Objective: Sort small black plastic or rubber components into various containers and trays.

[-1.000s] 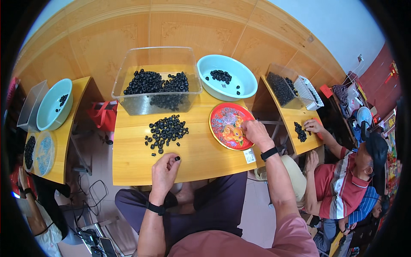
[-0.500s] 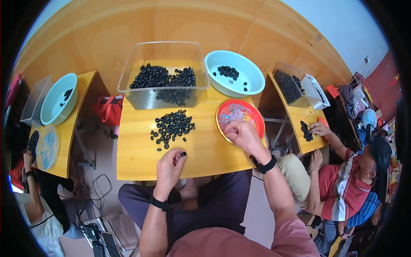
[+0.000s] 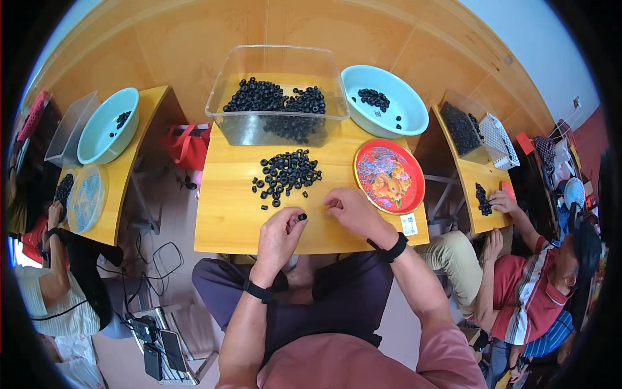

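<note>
1. The left hand (image 3: 280, 233) pinched a small black ring (image 3: 302, 216) between its fingertips, over the table (image 3: 227, 220).
2. The right hand (image 3: 350, 211) was curled shut beside it; what it gripped could not be told.
3. A pile of rings (image 3: 287, 175) lay just beyond.
4. A white label (image 3: 409, 224) sat by the red plate (image 3: 389, 176).

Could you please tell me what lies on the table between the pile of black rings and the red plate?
Nothing: in the head view, only bare yellow table top separates the pile of black rings from the red plate.
</note>
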Demonstrator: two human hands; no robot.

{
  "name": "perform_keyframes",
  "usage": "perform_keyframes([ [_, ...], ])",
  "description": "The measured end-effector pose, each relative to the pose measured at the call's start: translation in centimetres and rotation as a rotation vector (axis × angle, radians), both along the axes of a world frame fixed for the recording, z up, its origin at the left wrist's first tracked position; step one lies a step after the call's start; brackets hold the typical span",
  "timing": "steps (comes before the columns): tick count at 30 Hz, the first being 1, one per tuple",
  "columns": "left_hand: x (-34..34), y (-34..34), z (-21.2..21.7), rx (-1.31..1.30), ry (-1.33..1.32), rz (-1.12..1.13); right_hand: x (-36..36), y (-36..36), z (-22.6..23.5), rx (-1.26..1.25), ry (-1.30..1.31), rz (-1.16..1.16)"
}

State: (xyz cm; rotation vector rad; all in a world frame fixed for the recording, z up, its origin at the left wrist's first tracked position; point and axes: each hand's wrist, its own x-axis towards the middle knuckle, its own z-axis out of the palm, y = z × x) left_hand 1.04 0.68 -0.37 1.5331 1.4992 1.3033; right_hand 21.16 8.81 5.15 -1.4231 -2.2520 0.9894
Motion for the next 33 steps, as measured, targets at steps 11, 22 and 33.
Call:
perform_keyframes([
  [11,-0.1,0.1,0.0,-0.02,0.03,-0.015,-0.5,-0.5,-0.6,0.179,-0.189,0.079],
  [22,0.1,0.0,0.2,-0.036,0.034,-0.003,-0.9,-1.8,-1.7,0.418,-0.223,0.1],
  [33,0.1,0.0,0.0,0.04,0.066,0.001,-1.1,-2.8,-2.6,0.569,-0.277,0.168],
])
